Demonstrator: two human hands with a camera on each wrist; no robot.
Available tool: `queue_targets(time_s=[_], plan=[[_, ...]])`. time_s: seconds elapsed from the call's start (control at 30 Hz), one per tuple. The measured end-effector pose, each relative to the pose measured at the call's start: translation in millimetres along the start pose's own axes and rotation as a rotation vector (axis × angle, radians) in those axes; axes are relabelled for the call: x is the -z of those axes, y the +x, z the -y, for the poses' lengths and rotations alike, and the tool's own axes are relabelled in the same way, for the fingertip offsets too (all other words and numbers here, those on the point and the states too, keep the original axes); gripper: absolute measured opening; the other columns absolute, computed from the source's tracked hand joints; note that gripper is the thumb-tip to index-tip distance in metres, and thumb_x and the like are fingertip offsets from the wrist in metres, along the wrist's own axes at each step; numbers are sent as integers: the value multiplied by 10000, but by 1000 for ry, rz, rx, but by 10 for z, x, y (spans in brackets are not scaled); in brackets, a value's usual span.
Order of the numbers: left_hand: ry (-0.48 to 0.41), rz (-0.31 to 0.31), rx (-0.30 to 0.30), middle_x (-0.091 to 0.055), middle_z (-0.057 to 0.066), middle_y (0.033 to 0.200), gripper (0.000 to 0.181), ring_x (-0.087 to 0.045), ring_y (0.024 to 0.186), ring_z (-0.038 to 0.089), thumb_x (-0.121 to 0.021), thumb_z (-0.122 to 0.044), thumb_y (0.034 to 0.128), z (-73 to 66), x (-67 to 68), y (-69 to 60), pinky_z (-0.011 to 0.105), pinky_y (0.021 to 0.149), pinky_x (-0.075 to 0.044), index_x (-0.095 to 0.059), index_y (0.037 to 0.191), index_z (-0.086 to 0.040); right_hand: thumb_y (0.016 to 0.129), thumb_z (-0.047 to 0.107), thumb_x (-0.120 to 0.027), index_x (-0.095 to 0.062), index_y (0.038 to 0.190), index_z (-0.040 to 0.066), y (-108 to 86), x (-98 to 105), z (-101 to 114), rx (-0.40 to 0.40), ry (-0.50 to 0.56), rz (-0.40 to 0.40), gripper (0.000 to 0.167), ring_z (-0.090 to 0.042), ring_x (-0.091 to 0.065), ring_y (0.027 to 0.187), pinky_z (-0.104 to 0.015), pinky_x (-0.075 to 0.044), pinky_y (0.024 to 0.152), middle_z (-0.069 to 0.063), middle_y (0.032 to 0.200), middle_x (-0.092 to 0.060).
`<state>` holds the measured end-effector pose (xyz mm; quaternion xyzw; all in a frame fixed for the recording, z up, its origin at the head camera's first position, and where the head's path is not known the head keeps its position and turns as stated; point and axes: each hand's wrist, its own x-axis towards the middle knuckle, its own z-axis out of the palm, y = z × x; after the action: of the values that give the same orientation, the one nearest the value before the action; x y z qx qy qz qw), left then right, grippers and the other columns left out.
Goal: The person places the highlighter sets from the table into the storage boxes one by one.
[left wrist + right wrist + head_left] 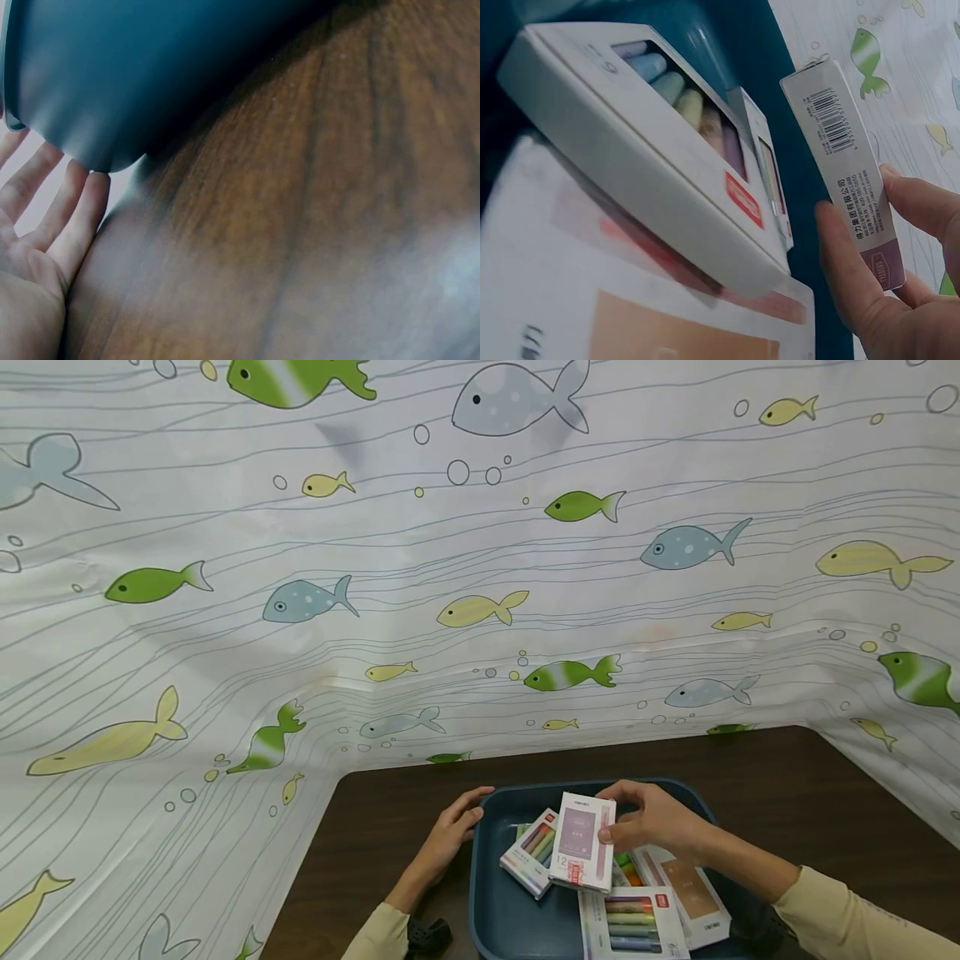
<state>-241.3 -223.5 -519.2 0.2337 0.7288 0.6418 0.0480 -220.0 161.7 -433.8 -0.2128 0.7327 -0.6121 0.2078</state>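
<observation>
A white box with a purple panel (581,839) is pinched between the thumb and fingers of my right hand (660,823), above a blue plastic tub (495,931). The right wrist view shows a barcode on the narrow side of that box (846,176). My left hand (447,839) touches the tub's left side near the rim. In the left wrist view the fingers of the left hand (45,232) are extended against the tub's outer wall (112,82). Below the held box lie a windowed box of coloured sticks (637,920) and a white box with a tan panel (693,893).
Another windowed box of coloured sticks (531,853) leans in the tub's left part. The tub stands on a dark wooden table (795,785). A white fish-patterned sheet (480,552) rises behind and beside the table. Something black (429,937) is by my left wrist.
</observation>
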Motion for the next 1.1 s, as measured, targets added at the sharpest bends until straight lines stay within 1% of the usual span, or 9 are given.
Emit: queue_targets(time_s=[0.17, 0.37, 0.6, 0.67, 0.77, 0.83, 0.9, 0.97, 1.1], plan=[[-8, -1, 7, -444, 83, 1529, 416, -514, 1313, 298, -443, -280, 1116, -10, 2, 16, 469, 1004, -482, -473, 1523, -199, 918, 198, -796, -544, 1336, -21, -32, -43, -14, 0, -70, 27, 534, -355, -693, 886, -434, -555, 778, -158, 1100, -679], [-8, -6, 9, -452, 78, 1523, 419, -514, 1315, 286, -450, -287, 1114, -4, -3, 20, 480, 1014, -473, -475, 1523, -199, 908, 191, -802, -585, 1300, 15, -48, -86, 2, 28, -117, 63, 482, -343, -699, 894, -433, -575, 776, -161, 1187, -625], [-7, -2, 2, -445, 94, 1528, 422, -516, 1313, 309, -443, -282, 1117, -19, -9, 12, 475, 1012, -476, -467, 1528, -192, 930, 182, -778, -598, 1307, 22, -52, -120, 38, 72, -152, 126, 447, -332, -693, 900, -426, -565, 772, -155, 1221, -604], [-7, -1, -1, -445, 100, 1528, 421, -516, 1312, 318, -441, -275, 1118, -22, -5, 12, 473, 1011, -477, -466, 1528, -188, 932, 190, -776, -609, 1305, 38, -52, -118, 44, 90, -195, 133, 436, -314, -684, 914, -426, -558, 778, -140, 1228, -598], [-9, -4, 0, -452, 101, 1523, 417, -518, 1312, 319, -441, -272, 1118, -21, 1, 18, 467, 1009, -480, -470, 1525, -188, 936, 212, -775, -628, 1297, 62, -55, -104, 44, 137, -294, 144, 418, -288, -665, 960, -425, -552, 825, -115, 1237, -601], [-13, -3, 4, -451, 95, 1525, 416, -516, 1315, 311, -442, -274, 1118, -18, 2, 20, 459, 1006, -483, -472, 1524, -193, 945, 230, -765, -641, 1281, 63, -61, -82, 39, 182, -382, 142, 395, -280, -650, 1000, -407, -550, 862, -111, 1235, -608], [-17, -3, 8, -448, 94, 1528, 415, -516, 1316, 308, -443, -277, 1118, -18, 1, 18, 452, 1000, -488, -473, 1524, -195, 965, 242, -741, -644, 1272, 51, -72, -56, 40, 230, -442, 139, 374, -293, -643, 1038, -389, -544, 898, -125, 1234, -617], [-19, -2, 7, -435, 99, 1537, 418, -516, 1316, 311, -440, -273, 1119, -18, -3, 12, 443, 996, -492, -467, 1528, -190, 981, 254, -719, -651, 1258, 56, -89, -23, 45, 262, -483, 123, 347, -303, -636, 1065, -365, -542, 904, -131, 1238, -624], [-20, -2, 0, -421, 115, 1545, 428, -518, 1313, 318, -435, -268, 1120, -21, -17, -5, 429, 991, -496, -455, 1537, -175, 1003, 278, -686, -664, 1258, 126, -134, 40, 91, 291, -514, 93, 298, -304, -631, 1094, -342, -531, 915, -59, 1236, -642]])
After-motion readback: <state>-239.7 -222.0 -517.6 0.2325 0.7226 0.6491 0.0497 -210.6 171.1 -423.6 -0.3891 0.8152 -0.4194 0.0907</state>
